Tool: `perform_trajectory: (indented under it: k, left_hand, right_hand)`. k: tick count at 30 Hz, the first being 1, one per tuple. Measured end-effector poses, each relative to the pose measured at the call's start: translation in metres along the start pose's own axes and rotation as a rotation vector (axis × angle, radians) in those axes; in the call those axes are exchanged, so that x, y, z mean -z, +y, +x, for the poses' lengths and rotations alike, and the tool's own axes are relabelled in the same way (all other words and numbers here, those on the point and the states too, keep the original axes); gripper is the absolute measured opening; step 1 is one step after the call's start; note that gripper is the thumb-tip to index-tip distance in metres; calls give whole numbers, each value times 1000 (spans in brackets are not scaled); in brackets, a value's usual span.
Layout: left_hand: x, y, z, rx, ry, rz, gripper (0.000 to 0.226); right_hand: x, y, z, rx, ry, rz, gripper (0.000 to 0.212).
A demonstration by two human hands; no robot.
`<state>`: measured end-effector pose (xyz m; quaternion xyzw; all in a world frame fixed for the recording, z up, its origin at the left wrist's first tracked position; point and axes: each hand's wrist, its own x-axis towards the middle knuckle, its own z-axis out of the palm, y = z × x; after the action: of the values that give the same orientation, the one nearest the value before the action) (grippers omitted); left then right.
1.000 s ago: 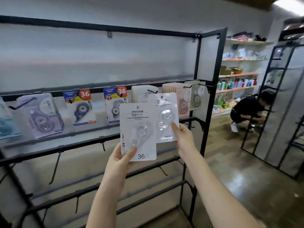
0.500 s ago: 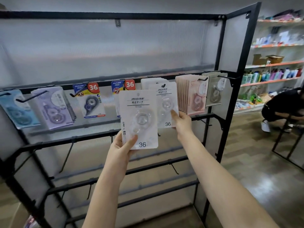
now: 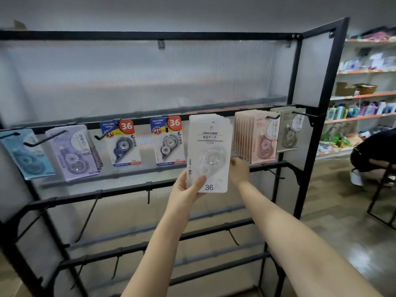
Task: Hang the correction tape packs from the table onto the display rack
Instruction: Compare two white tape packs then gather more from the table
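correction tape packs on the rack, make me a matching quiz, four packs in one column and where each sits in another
Packs:
1. light blue pack
2. purple pack
3. pink packs
4. white pack

Places:
A. held by the left hand
B. right of the white pack
C. far left of the row
D. second from the left

Pairs: 1-C, 2-D, 3-B, 4-A

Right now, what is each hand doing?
Left hand: grips the white correction tape pack by its lower corner.
Right hand: fingers curled at the pack's right edge; grip unclear.
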<state>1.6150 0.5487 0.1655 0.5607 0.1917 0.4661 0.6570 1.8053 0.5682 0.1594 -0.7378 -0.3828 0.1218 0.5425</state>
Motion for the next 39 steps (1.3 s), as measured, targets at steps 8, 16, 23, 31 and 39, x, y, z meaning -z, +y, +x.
perform_trajectory:
  k: [8,16,23,31,39]
  left_hand:
    - [-32,-25,38,4,70,6,25]
    - [-32,-46,59,54,89,-40,20]
    - [-25,-54,89,120,82,77,35]
    - [-27,-56,78,226,180,247,32]
    - [56,-41,-9,233,1,1440,41]
  right_hand:
    - [10,47,-8,50,-110,-298,18]
    - [12,71,-14,176,-344,-789,34]
    - [16,85,-25,224,-443,-920,36]
    - [26,86,-57,223,-503,-922,28]
    - [-40,52,-116,412,-674,-977,33]
